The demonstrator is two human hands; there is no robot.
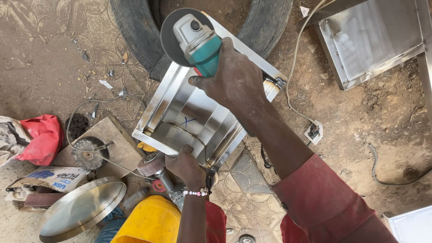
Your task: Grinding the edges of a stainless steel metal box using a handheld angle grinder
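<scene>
The right hand point(234, 78) grips the grinder point(198, 42) tight; the left hand point(184, 164) clamps the steel box point(198, 119) edge. Steadying the box looks key.

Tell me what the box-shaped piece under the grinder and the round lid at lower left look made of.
Box-shaped piece: looks like stainless steel sheet, brushed, bright grey with a dark weld seam. Round lid: likely the same metal, smoother, with a dull mirror sheen.
</scene>
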